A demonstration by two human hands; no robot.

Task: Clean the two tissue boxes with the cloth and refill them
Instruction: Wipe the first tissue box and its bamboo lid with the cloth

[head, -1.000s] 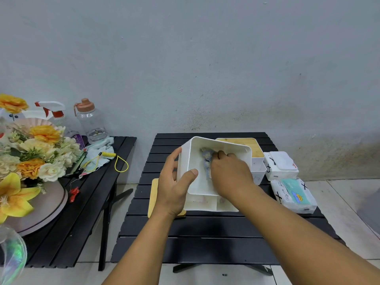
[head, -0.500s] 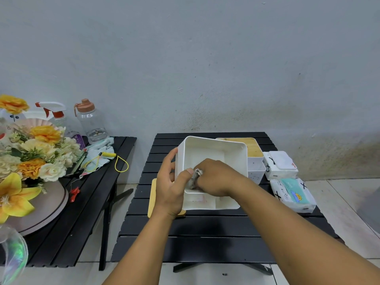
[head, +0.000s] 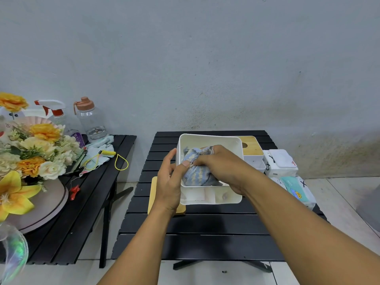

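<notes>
My left hand [head: 169, 182] grips the white tissue box [head: 207, 140]; my right hand [head: 223, 167] presses the blue cloth [head: 195, 173] inside it.

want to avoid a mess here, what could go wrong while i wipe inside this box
1. Only the left hand grips the open tissue box, by one wall; hard wiping with the cloth in the right hand might twist it loose.
2. The bamboo lid lies under the left wrist near the table edge; a nudge could knock it off.
</notes>
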